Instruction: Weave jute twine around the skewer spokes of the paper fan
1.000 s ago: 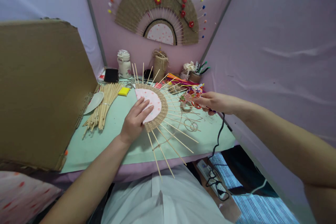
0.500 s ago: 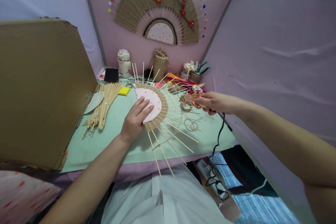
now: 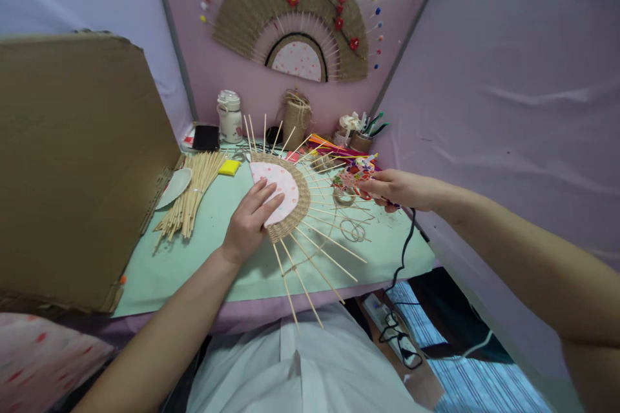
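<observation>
A half-round fan base (image 3: 303, 190) with a white, pink-spotted centre, a woven twine band and thin wooden sticks (image 3: 334, 251) fanning out lies on the table. My left hand (image 3: 249, 219) rests flat on its spotted centre near the straight edge, fingers stretched out. Some of the sticks reach past the table's front edge. A strand of twine crosses the lower sticks. My right hand (image 3: 390, 188) is closed around a glue gun (image 3: 356, 175) wrapped in colourful patterned material, with a black cord (image 3: 405, 248) hanging from it. Its tip is over the right-hand sticks.
A bundle of sticks (image 3: 191, 197) and a white disc (image 3: 175, 188) lie left beside a cardboard sheet (image 3: 77, 174). At the back stand a white bottle (image 3: 229, 117), a twine roll (image 3: 296, 113) and a pen holder (image 3: 361, 141). A finished fan (image 3: 271, 6) hangs above. A power strip (image 3: 387, 329) lies below.
</observation>
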A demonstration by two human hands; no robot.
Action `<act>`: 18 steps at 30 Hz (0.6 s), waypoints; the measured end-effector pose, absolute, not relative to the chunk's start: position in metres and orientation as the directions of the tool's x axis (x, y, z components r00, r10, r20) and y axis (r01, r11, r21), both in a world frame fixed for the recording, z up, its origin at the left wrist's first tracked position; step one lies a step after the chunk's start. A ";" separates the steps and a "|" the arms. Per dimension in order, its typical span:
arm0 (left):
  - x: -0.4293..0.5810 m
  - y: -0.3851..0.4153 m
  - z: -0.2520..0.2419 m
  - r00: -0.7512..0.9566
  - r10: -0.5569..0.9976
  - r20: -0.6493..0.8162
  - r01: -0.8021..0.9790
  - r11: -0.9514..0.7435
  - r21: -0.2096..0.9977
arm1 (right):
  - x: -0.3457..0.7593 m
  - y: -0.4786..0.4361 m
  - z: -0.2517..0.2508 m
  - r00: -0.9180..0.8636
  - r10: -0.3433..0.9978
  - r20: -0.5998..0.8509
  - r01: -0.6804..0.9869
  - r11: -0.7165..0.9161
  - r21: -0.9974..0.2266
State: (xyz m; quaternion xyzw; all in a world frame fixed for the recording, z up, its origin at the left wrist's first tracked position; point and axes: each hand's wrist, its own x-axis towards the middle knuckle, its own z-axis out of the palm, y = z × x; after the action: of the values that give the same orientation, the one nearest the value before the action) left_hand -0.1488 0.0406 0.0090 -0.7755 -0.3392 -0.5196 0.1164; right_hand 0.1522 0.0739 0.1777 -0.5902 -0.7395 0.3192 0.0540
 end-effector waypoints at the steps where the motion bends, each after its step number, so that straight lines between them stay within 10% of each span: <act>1: -0.149 0.041 0.009 0.228 0.407 0.885 0.648 -0.741 0.174 | 0.152 0.074 0.178 -0.296 0.908 -0.297 0.839 0.098 -0.535; 18: -0.149 0.040 0.009 0.251 0.393 0.885 0.646 -0.749 0.149 | 0.152 0.074 0.177 -0.306 0.910 -0.281 0.834 0.114 -0.539</act>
State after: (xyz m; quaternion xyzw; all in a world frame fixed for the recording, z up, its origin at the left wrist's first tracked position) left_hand -0.1486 0.0403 0.0095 -0.7813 -0.3323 -0.5137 0.1234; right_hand 0.1520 0.0740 0.1768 -0.5860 -0.7441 0.3152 0.0597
